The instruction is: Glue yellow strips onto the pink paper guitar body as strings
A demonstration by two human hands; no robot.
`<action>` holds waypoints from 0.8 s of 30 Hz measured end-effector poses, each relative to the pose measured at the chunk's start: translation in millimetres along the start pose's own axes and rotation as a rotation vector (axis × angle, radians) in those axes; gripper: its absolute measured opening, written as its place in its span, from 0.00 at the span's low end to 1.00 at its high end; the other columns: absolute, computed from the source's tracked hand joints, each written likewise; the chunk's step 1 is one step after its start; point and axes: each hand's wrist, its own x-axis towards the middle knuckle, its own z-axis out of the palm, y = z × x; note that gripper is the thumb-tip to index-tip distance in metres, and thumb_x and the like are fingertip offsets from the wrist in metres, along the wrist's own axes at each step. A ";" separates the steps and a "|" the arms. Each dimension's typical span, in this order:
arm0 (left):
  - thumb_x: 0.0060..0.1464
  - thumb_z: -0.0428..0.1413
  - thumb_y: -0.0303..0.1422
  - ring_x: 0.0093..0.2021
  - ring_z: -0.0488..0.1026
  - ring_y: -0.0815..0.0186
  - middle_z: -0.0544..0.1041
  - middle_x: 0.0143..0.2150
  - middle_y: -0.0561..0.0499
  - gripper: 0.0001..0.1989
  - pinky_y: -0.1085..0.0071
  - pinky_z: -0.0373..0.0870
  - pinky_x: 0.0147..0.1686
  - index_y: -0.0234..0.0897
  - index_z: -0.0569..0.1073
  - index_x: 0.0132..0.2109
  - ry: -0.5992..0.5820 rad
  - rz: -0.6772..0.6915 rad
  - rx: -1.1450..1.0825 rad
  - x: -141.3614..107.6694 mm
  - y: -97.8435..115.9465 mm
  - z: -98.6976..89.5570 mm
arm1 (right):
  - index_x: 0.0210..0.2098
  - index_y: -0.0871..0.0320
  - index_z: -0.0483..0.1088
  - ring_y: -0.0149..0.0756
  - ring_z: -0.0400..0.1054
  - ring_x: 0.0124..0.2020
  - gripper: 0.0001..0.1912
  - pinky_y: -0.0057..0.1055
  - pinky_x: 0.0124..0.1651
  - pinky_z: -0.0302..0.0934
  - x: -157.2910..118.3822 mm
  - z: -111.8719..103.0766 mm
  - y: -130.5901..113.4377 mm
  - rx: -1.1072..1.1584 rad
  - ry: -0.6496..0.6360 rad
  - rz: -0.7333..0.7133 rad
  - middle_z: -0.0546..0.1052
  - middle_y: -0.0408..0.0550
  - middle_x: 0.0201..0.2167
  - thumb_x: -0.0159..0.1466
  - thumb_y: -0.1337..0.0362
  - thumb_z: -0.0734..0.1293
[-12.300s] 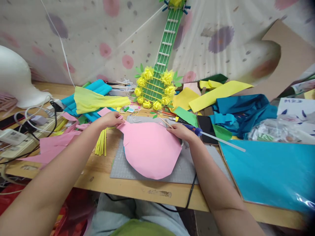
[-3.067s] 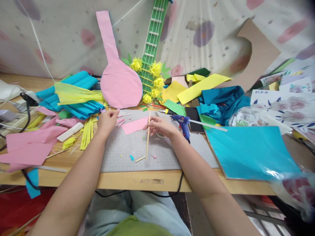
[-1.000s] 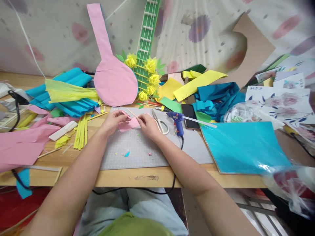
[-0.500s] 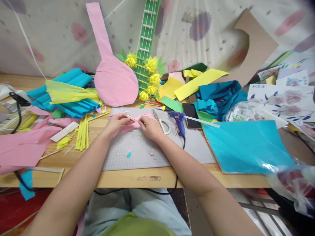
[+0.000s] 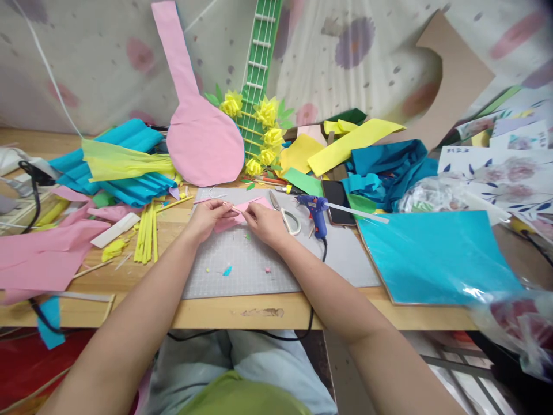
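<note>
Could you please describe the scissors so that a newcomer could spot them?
Find the grey mat on the wooden table. On its far half, just right of the right hand, lie the scissors. Their pale looped handle sets them apart from the blue glue gun beside them.

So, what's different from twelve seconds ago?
The pink guitar shape has gone from over the cutting mat to the back, standing left of the green guitar. The left hand and right hand let it go and now pinch a thin pinkish piece between them. The green guitar and blue sheet stayed put.
</note>
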 end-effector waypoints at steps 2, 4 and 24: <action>0.41 0.61 0.31 0.31 0.76 0.65 0.77 0.27 0.48 0.09 0.67 0.73 0.37 0.30 0.72 0.30 0.006 0.002 -0.007 -0.1 -0.6 1.0 | 0.34 0.56 0.66 0.31 0.68 0.32 0.14 0.27 0.29 0.47 0.3 0.5 0.0 -0.007 0.006 0.008 0.75 0.43 0.33 0.64 0.55 0.55; 0.41 0.61 0.31 0.31 0.76 0.65 0.77 0.27 0.48 0.09 0.67 0.73 0.36 0.30 0.71 0.30 0.013 0.002 -0.010 -0.1 -0.9 1.8 | 0.34 0.56 0.66 0.31 0.68 0.32 0.13 0.27 0.29 0.46 0.4 0.5 -0.2 -0.012 0.009 0.010 0.75 0.43 0.32 0.64 0.55 0.55; 0.38 0.62 0.36 0.32 0.75 0.64 0.76 0.28 0.48 0.14 0.65 0.71 0.38 0.31 0.72 0.32 0.066 0.053 0.091 0.3 3.5 0.1 | 0.34 0.56 0.65 0.30 0.66 0.31 0.14 0.26 0.28 0.45 0.7 -5.3 1.5 -0.071 -0.018 -0.045 0.75 0.44 0.33 0.64 0.58 0.53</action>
